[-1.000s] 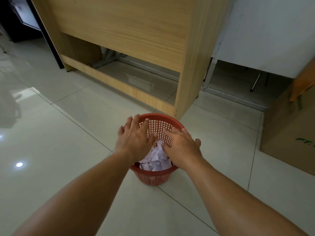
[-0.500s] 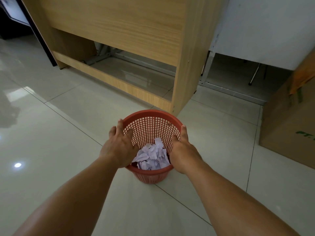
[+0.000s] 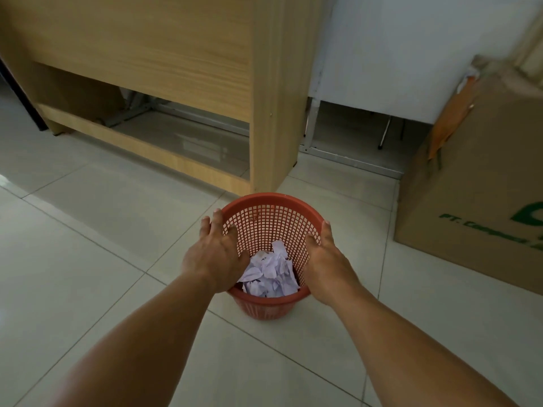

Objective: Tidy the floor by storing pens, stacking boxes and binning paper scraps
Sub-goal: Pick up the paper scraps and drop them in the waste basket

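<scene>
- Crumpled white scraps [image 3: 270,274] heaped in red mesh bin [image 3: 276,227]
- Bin upright on tiled floor [image 3: 88,259], just in front of desk [image 3: 176,54] corner
- Left hand [image 3: 216,257] clamped on left rim, thumb inside, fingers [image 3: 210,227] outside
- Right hand [image 3: 326,262] likewise on right rim
- Cardboard box [image 3: 476,201] off to the right, well apart

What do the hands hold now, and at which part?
The left hand and the right hand grip the red basket by opposite sides of its rim.
</scene>
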